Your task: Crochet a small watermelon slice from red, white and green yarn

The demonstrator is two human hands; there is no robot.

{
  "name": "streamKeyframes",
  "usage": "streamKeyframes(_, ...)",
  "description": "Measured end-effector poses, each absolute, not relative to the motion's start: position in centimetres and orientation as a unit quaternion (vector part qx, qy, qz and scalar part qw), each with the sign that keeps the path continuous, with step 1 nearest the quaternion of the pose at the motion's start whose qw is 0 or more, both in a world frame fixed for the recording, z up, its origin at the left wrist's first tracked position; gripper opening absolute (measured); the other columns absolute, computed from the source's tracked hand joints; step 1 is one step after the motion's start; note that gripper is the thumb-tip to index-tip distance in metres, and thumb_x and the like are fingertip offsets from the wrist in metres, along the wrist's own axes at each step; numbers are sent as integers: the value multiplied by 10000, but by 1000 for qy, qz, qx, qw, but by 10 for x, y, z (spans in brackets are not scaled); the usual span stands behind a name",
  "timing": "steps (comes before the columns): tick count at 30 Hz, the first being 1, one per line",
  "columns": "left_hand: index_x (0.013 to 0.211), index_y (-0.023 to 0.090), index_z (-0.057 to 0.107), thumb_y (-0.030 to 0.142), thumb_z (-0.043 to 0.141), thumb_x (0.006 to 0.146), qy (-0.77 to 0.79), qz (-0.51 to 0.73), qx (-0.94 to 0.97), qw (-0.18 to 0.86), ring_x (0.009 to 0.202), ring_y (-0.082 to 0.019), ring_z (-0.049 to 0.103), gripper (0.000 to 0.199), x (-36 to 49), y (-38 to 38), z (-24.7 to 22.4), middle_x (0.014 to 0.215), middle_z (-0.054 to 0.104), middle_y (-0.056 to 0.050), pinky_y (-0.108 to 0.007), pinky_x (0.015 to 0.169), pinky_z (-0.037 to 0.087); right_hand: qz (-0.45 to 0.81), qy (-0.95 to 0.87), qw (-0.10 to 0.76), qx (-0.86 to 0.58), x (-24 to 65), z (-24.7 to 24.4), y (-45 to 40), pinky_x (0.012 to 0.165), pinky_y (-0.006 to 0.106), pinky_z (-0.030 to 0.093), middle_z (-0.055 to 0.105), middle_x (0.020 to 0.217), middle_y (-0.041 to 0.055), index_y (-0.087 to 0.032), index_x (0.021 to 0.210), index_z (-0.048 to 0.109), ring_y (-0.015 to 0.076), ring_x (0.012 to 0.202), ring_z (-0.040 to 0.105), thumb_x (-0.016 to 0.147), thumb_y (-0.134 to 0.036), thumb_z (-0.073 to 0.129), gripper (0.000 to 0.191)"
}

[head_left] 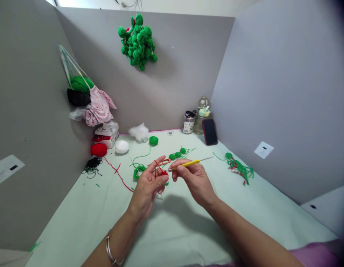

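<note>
Between thumb and fingers, my left hand (pixel 148 185) pinches a small red crochet piece (pixel 163 174), with red yarn looped over its raised index finger. My right hand (pixel 192 178) grips a crochet hook (pixel 188 163) with a yellow handle, pen-like. One end of the hook meets the red piece, and its other metal end points out to the right. Just behind the hands lies an orange scissors-like or clip-like loop (pixel 166 161), partly hidden. A loose green yarn coil (pixel 138 171) rests beside my left hand. Small green crocheted balls (pixel 177 154) lie beyond my right hand.
A red yarn ball (pixel 98 150), white yarn ball (pixel 122 147), green yarn ball (pixel 153 141) and white stuffing (pixel 138 132) line the back left. A phone (pixel 210 132) leans near a pen holder (pixel 189 123). Green and red yarn scraps (pixel 241 168) lie right. Grey partitions (pixel 177 74) enclose the table.
</note>
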State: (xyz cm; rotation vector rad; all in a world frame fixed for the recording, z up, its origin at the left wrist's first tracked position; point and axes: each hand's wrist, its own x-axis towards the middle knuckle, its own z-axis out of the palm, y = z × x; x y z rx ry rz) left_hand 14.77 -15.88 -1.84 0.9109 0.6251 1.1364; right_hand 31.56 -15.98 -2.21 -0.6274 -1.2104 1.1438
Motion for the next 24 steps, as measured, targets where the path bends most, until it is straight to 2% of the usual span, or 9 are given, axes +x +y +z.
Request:
streamKeyframes(4, 1394, 178, 694, 274, 985, 721, 272, 494, 403, 721, 497, -36, 353, 740, 146, -158, -16, 670, 550, 81, -177, 469, 273, 531, -502, 625, -275, 317, -21, -157, 630, 296, 600, 750, 795, 28, -218, 890, 833, 137, 629, 661, 860, -494, 861, 279)
streamKeyframes(7, 1350, 183, 732, 281, 989, 719, 262, 478, 403, 735, 487, -28, 318, 688, 145, -156, -18, 657, 518, 87, -173, 463, 264, 547, -477, 627, -283, 321, -20, -153, 615, 278, 581, 732, 795, 23, -205, 863, 806, 128, 626, 643, 856, -501, 860, 301)
streamKeyframes(12, 1259, 172, 794, 317, 1010, 679, 247, 451, 414, 751, 476, -15, 284, 635, 142, -152, -22, 743, 598, 35, -182, 434, 252, 572, -459, 610, -299, 329, -22, -145, 568, 231, 522, 687, 716, 7, -182, 835, 769, 99, 570, 585, 870, -503, 839, 330)
streamKeyframes(16, 1198, 168, 817, 338, 1018, 649, 259, 459, 427, 735, 478, -26, 306, 609, 144, -151, -24, 734, 588, 35, -191, 432, 262, 570, -475, 596, -307, 329, -24, -142, 531, 229, 494, 675, 683, 9, -178, 820, 755, 99, 540, 555, 864, -546, 824, 376)
streamKeyframes(20, 1210, 219, 798, 263, 982, 710, 297, 518, 432, 676, 555, -52, 417, 534, 151, -153, -30, 748, 558, 59, -180, 503, 335, 519, -521, 600, -314, 323, -26, -146, 624, 289, 566, 756, 789, 41, -207, 874, 797, 146, 642, 635, 880, -582, 798, 376)
streamKeyframes(24, 1224, 229, 780, 234, 942, 762, 325, 554, 437, 630, 603, -71, 461, 490, 156, -154, -38, 738, 571, 66, -187, 570, 385, 429, -574, 614, -331, 315, -31, -152, 818, 364, 597, 812, 918, 59, -256, 867, 858, 215, 885, 696, 858, -538, 848, 282)
